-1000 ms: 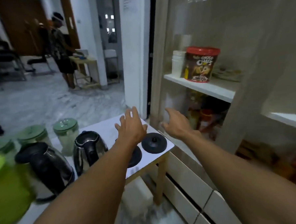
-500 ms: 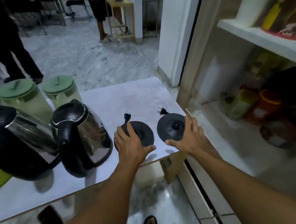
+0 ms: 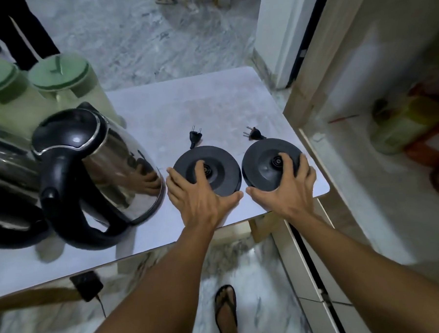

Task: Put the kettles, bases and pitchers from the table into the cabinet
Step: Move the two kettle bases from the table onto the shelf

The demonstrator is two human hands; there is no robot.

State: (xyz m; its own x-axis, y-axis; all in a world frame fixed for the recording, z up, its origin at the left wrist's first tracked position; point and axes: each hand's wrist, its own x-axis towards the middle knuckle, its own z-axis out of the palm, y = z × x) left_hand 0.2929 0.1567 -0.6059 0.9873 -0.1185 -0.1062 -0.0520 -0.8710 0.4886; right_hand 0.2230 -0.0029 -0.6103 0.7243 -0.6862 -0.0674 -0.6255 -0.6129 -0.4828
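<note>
Table (image 3: 185, 112) edge: hands grip both bases (side by side)

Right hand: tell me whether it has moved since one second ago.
Yes. The right hand has come back from the cabinet onto the right base on the table.

A sandalled foot (image 3: 226, 311) is standing on the marble floor (image 3: 135, 38) below the table edge. A black adapter (image 3: 86, 285) is hanging beside it, and a bystander's dark trouser legs (image 3: 15, 29) are showing at upper left.
</note>
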